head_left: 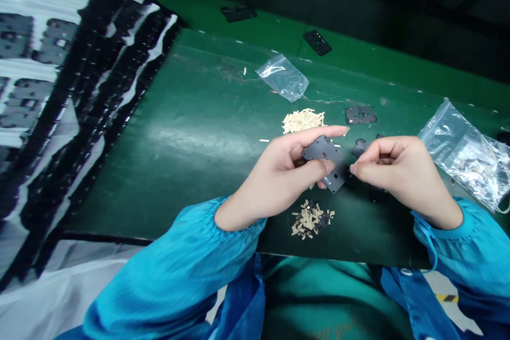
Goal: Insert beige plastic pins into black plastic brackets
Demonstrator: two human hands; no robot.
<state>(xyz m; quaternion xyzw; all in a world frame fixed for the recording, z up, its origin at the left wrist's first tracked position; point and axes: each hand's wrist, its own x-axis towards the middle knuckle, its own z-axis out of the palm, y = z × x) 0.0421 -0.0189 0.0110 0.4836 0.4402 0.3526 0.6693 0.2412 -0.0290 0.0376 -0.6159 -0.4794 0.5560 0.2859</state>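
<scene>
My left hand [285,170] grips a dark grey plastic plate [329,162] with small cut-outs, its thumb across the face and the index finger stretched along the far side. Close to the plate's right edge is my right hand [392,167], thumb and forefinger pinched together. A tiny dark bit shows at those fingertips, too small to name. Beyond the left hand lies a pile of cream strips [303,120]. Nearer my body sits a mixed heap of cream and black scraps [312,220]. Dark plastic pieces [359,147] lie beside the right hand, partly hidden by it.
Another black plate [360,115] lies behind the hands, with two more [317,42] towards the back of the green table [191,133]. A clear zip bag [283,77] lies mid-table; a fuller bag [470,154] is at right. Stacked black trays [115,64] holding parts stand at left.
</scene>
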